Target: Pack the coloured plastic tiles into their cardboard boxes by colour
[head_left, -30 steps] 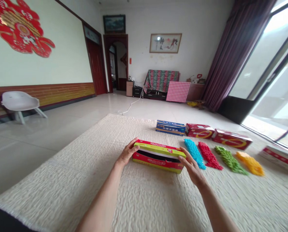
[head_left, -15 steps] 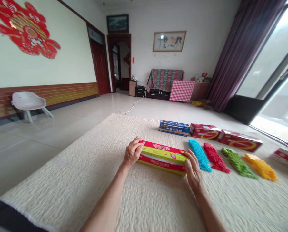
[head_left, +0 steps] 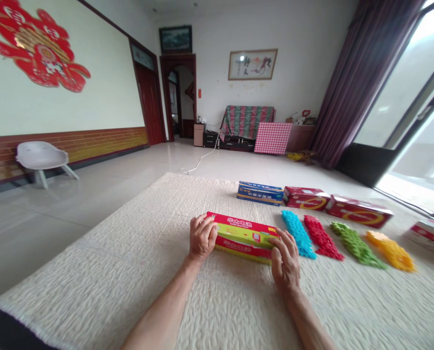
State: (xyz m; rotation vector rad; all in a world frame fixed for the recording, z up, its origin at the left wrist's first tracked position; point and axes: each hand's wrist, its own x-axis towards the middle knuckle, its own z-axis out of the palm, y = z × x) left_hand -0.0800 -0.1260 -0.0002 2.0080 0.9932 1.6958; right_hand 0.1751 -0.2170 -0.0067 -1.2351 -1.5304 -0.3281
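The long red and yellow-green box (head_left: 243, 232), with white letters, lies on the cream cover (head_left: 129, 257). Left hand (head_left: 202, 236) and right hand (head_left: 286, 258) bend over its ends, partly hiding them; whether they grip, I cannot tell.

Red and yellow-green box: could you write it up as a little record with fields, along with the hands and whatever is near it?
Main item: red and yellow-green box
Resting on: cream quilted cover
Left hand: on the box's left end, fingers bent
Right hand: on its right end
Right of it: light-blue strip, red strip, green strip, yellow strip
Farther back: blue box, two dark red boxes
Contents: cannot be seen
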